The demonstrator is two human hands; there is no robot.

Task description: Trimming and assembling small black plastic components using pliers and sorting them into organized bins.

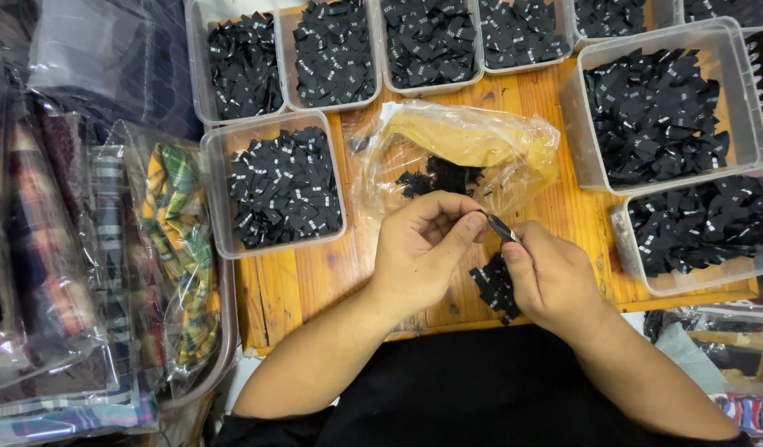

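Pinching one small black fabric label [502, 228] between thumb and forefinger, the left hand [423, 248] peeled it from the stack of labels [495, 285] clamped in the closed right hand [551, 277], above the wooden tabletop [315, 273]. A light fingertip pinch at the label's edge would likely lift just one, with the stack kept squared near the clear plastic bag [460, 153].

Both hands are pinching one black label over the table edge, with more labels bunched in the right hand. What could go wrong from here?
The bunch of labels in the right hand sits near the table edge, so some might drop into the lap. The open plastic bag beside the left hand could get nudged, spilling its labels.
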